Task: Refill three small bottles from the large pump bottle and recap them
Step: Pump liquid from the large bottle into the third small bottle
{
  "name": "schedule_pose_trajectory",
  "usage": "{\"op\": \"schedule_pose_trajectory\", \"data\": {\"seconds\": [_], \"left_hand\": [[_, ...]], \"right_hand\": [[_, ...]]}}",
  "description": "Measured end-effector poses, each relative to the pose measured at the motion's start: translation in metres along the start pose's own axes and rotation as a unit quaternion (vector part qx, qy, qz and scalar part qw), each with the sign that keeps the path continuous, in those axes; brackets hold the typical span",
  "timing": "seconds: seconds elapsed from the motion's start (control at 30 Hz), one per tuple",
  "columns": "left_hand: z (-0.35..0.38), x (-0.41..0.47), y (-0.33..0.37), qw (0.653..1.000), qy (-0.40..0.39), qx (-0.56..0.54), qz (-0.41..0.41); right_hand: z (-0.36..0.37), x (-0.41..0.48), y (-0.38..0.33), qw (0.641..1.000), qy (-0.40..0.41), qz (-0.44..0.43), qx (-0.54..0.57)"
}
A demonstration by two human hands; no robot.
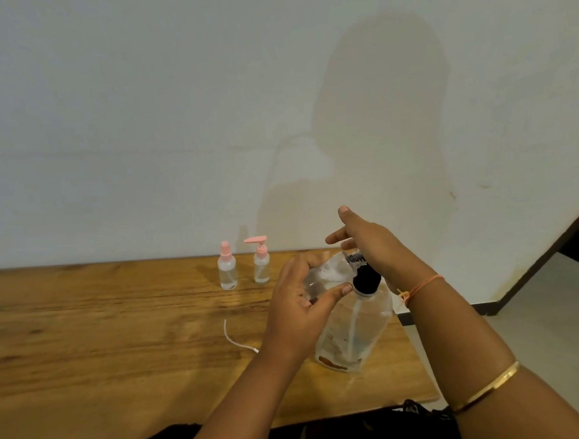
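Observation:
The large clear pump bottle [357,326] stands on the wooden table [119,329], its black pump head [365,275] under my right hand [366,242], whose palm presses on the pump with fingers straight. My left hand [299,306] grips a small clear uncapped bottle [321,278], tilted with its mouth near the pump's spout. Two more small clear bottles stand near the wall: one with a pink spray cap [227,268] and one with a pink pump cap [261,261].
A thin white dip tube [235,338] lies on the table left of my left wrist. The table's right edge runs just past the large bottle, with floor beyond. A dark cloth [359,430] lies at the near edge.

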State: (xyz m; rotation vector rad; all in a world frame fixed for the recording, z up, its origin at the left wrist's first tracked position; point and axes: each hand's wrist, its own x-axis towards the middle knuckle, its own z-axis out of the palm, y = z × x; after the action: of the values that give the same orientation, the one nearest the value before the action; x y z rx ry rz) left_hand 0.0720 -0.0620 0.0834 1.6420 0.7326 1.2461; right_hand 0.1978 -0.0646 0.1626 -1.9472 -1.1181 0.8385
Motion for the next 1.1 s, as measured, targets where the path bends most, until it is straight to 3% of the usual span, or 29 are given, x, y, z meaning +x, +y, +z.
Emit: {"op": "schedule_pose_trajectory", "data": {"seconds": [1.1], "left_hand": [[-0.001, 0.001, -0.003, 1.000, -0.013, -0.010, -0.004]], "right_hand": [[0.001, 0.001, 0.004, 1.000, 0.001, -0.007, 0.000]]}}
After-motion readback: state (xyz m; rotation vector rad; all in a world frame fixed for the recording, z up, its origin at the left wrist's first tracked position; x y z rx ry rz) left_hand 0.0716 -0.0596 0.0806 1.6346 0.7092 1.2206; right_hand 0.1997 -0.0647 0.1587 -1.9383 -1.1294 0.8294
